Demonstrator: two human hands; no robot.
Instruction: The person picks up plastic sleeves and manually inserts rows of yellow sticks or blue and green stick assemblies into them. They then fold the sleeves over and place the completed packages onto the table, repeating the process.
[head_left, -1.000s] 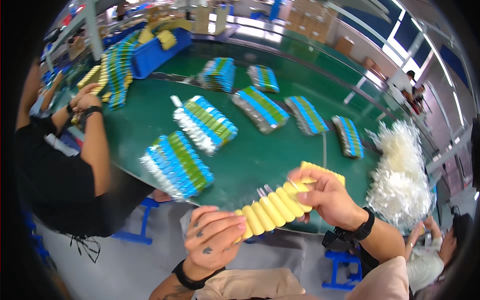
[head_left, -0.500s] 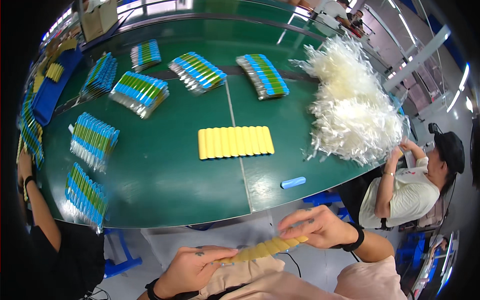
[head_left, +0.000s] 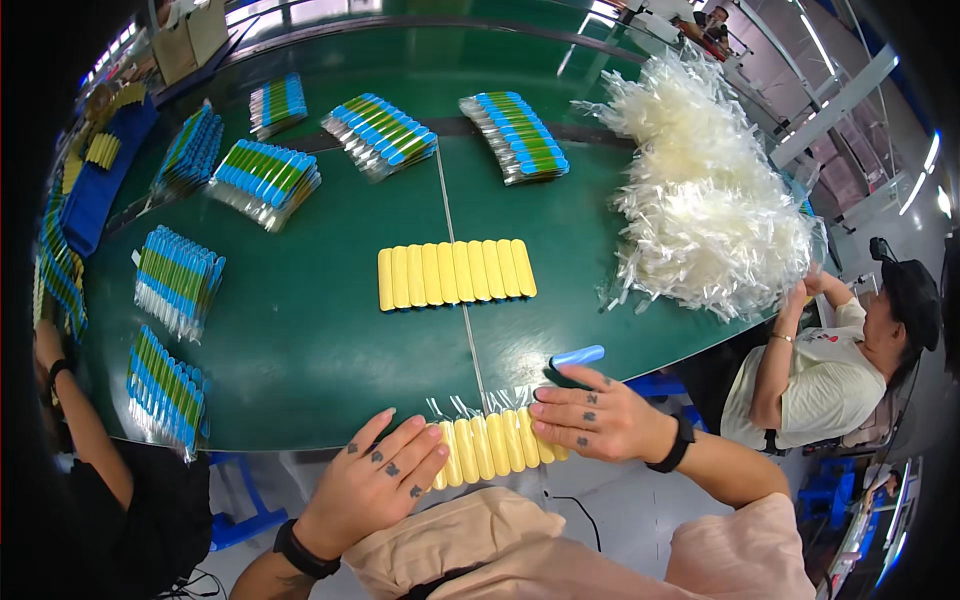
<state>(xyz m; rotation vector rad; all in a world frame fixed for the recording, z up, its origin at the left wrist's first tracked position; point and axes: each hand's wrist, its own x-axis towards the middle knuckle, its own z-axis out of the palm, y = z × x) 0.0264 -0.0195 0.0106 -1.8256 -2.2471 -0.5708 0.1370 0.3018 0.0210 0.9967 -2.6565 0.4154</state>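
Note:
A row of flat yellow strips with rounded ends (head_left: 490, 445), with clear plastic sleeve ends sticking out beyond them, lies across the table's near edge. My left hand (head_left: 380, 475) grips its left end, backs of the fingers up and the thumb hidden. At the opposite end my right hand (head_left: 608, 425) holds the row with its fingers over the strips. A single blue strip (head_left: 578, 356) lies just beyond my right fingertips. Farther in on the green table (head_left: 330, 370) sits another neat row of yellow strips (head_left: 456, 273), with dark blue showing along its lower edge.
Several stacks of sleeved blue and green strips (head_left: 180, 280) stand along the left and far side. A big heap of clear plastic sleeves (head_left: 710, 200) covers the right. One co-worker (head_left: 830, 390) sits at right; another person's arm (head_left: 90, 430) reaches in at left. A blue tray (head_left: 105, 185) stands far left.
Both hands have moved up and forward with the row, from above my lap to the table's near edge. The row has tipped from nearly edge-on, so its yellow faces now show.

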